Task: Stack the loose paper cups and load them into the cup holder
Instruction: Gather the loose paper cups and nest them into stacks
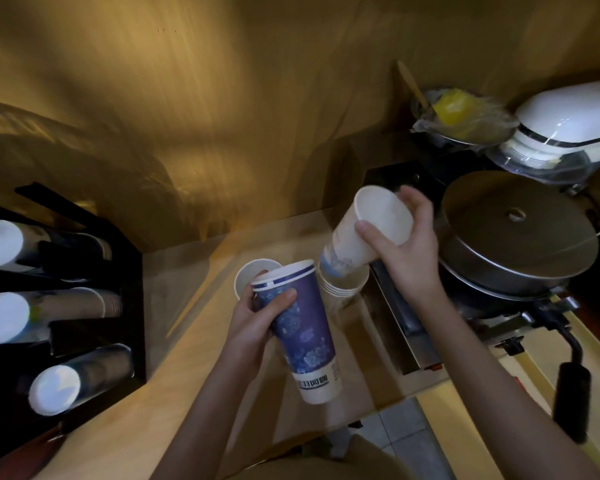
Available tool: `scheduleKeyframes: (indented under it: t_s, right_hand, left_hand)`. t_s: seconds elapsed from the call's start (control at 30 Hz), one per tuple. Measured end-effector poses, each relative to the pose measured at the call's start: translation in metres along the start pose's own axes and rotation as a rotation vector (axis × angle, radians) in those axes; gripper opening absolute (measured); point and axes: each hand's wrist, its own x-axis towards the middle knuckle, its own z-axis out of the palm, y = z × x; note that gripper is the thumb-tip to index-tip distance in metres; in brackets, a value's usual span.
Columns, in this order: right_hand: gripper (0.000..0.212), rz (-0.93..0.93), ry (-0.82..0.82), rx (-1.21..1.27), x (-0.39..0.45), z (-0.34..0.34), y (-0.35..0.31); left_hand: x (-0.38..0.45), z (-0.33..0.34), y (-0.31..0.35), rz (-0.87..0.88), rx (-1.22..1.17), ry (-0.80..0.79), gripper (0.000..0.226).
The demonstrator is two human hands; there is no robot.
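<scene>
My left hand [257, 323] grips a tall stack of blue-patterned paper cups [302, 327], tilted, rim up and towards me. My right hand [409, 244] holds a white paper cup [364, 233] tilted with its open mouth facing up and its blue base pointing down at a short stack of white cups [343, 289] standing on the counter. Behind the blue stack one loose white cup [248, 277] stands upright. The black cup holder [132, 306] sits at the left, with three tubes of stacked cups whose white bases [0, 242] face me.
A wooden counter [174, 393] runs under my arms. At the right stand a lidded metal pan [513, 233] on a burner, its black handle [570, 400], a white appliance [568, 116] and a bowl with yellow contents [458, 112]. A wooden wall rises behind.
</scene>
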Motion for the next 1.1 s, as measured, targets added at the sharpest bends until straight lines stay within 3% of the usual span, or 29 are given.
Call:
scheduleKeyframes:
  t_s: [0.23,0.53,0.6,0.67,0.77,0.93,1.0,1.1]
  right_hand:
    - [0.096,0.092,-0.158,-0.293,-0.009,0.033,0.056]
    - [0.091,0.059,-0.332,-0.647,-0.010,0.046,0.083]
    - [0.082,0.108,-0.338,-0.548,-0.012,0.047,0.067]
    - [0.068,0.157,-0.334,-0.279,-0.015,0.049,0.042]
    - [0.052,0.151,-0.428,-0.046,-0.023,0.052,0.011]
    - [0.070,0.140,-0.727,-0.014,-0.033,0.053,-0.015]
    - [0.074,0.165,-0.717,-0.009,-0.033,0.055,-0.018]
    - [0.079,0.213,-0.690,0.043,-0.031,0.060,-0.021]
  left_hand:
    - [-0.004,-0.004,-0.001,0.032,0.031,0.006,0.027]
    - [-0.010,-0.004,0.000,0.043,0.080,0.057,0.044]
    - [-0.010,-0.003,0.001,0.067,0.123,0.053,0.041]
    - [-0.011,-0.001,0.001,0.113,0.164,0.036,0.037]
    - [-0.012,0.002,0.004,0.163,0.199,0.003,0.038]
    - [-0.015,0.003,0.009,0.240,0.309,-0.022,0.056]
    - [-0.017,0.002,0.013,0.265,0.357,-0.020,0.066]
    - [-0.018,-0.001,0.018,0.237,0.358,0.016,0.061]
